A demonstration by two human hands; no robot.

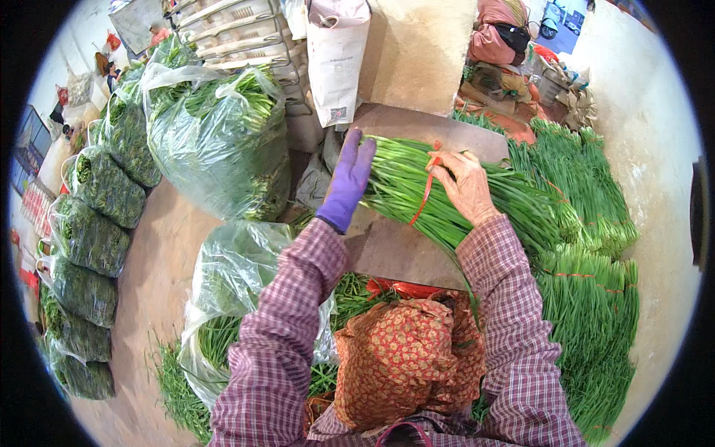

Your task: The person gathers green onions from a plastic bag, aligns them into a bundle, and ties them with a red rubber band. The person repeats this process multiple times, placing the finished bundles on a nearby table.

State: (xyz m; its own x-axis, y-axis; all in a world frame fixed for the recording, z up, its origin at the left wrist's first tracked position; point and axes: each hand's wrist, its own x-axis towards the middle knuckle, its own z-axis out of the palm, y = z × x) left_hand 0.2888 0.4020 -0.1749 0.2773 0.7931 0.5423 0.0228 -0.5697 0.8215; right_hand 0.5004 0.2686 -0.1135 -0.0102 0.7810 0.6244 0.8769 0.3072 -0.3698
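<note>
A bundle of long green leaves, apparently garlic chives (402,181), lies crosswise on a brown board (410,251) before me. Round its middle runs a red plastic tie (424,196). The fingers of my bare right hand (466,181) pinch this tie at the top of the bundle. My left hand (347,181), in a purple glove, is held flat with its fingers extended against the pale stem ends. The leafy end stretches right, partly behind my right forearm. A few loose leaves hang over the board's near edge.
Tied bundles of the same greens (592,313) are stacked at the right by the wall. A large stuffed clear bag (218,139) stands at left, with an open plastic bag (240,268) nearer me. Several filled bags (92,240) line the far left. A floral cloth (399,357) covers my lap.
</note>
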